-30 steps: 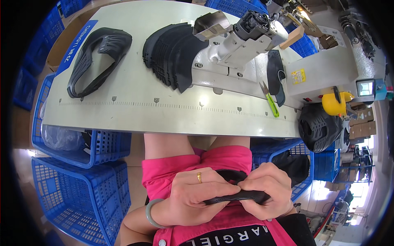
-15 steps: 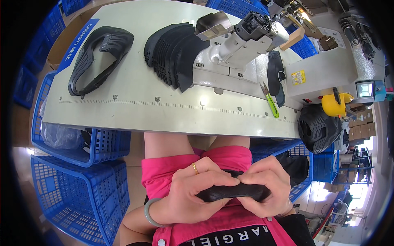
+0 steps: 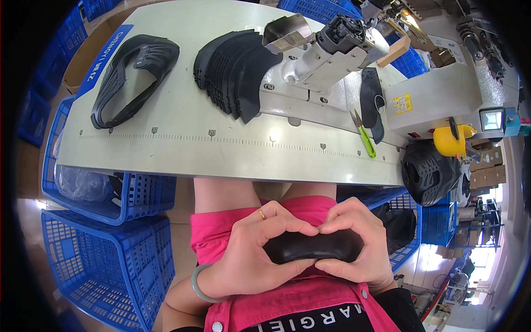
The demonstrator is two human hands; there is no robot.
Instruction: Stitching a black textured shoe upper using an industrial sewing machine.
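Note:
Over my lap, my left hand [image 3: 255, 252] and my right hand [image 3: 362, 243] grip the two ends of a black curved shoe piece [image 3: 312, 245] with a fine mesh texture. Fingertips meet along its far edge, and both thumbs press its near edge close together. Part of the piece is hidden inside my hands. Beyond them on the white table [image 3: 182, 160] lies a fanned stack of black curved shoe pieces [image 3: 229, 74]. A black shoe upper [image 3: 119, 83] rests at the table's left.
A sewing machine [image 3: 326, 61] rises from the table's middle. Green-handled thread snips [image 3: 365, 138] lie beside it, near another black piece [image 3: 371, 102]. More shoe uppers [image 3: 428, 171] hang at the right edge. Blue crates [image 3: 110, 265] stand on the left, and another crate [image 3: 406, 243] is at my right.
Both thumbs have shifted from the piece's middle to its near edge, and my fingertips now meet at the far edge. The piece has tipped, showing more of its smooth surface.

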